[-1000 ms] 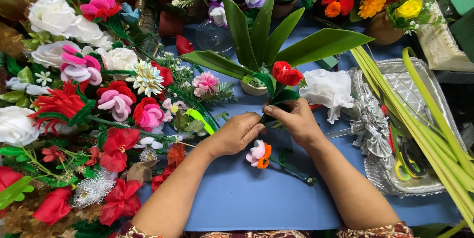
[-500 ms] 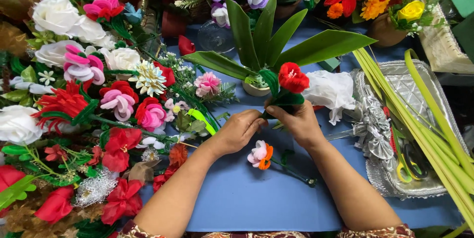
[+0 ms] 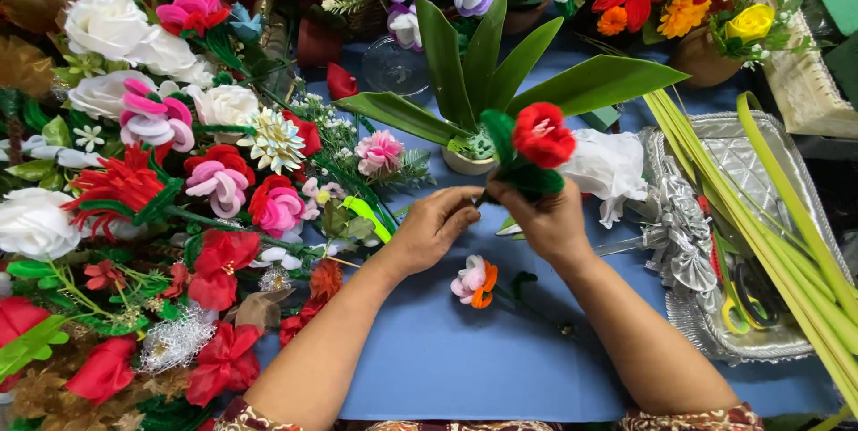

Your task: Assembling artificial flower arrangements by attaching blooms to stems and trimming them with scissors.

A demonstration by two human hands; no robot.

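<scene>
Red artificial flower is above a blue table cover, its green stem pinched by the right hand; left hand pinches the stem's lower end. Many artificial flowers lie at left, a silver tray at right.

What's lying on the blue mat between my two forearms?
A small pink-and-orange flower lies on the blue mat, apart from left hand and right hand, in the head view.

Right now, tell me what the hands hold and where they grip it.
Both hands, left and right, hold a red artificial flower by its green-wrapped stem just below the bloom, above the blue mat.
</scene>
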